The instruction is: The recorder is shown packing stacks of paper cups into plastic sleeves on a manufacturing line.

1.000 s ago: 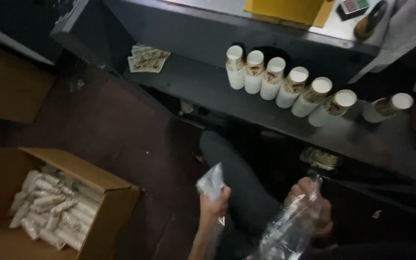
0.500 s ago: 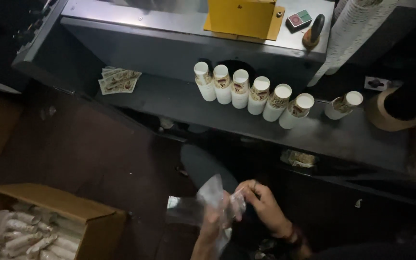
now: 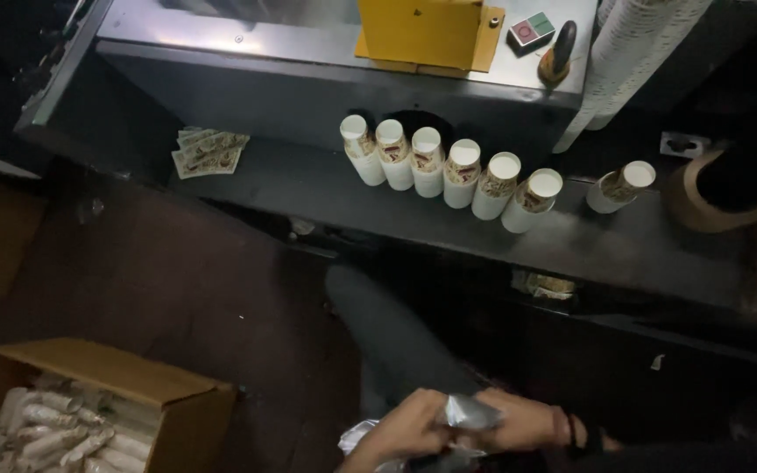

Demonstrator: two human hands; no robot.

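Both my hands meet at the bottom of the head view over my lap. My left hand and my right hand pinch a clear plastic bag between them, and crumpled plastic hangs below. On the dark shelf ahead lie several stacks of white paper cups side by side, with one more stack apart at the right.
An open cardboard box with wrapped cup stacks sits at lower left. A yellow block and a small red-green box rest on the grey machine top. A roll of brown tape is at right; printed sheets lie on the shelf.
The view has tilted up, so my hands sit lower in frame. The bag, held raised and spread before, is now bunched between both hands.
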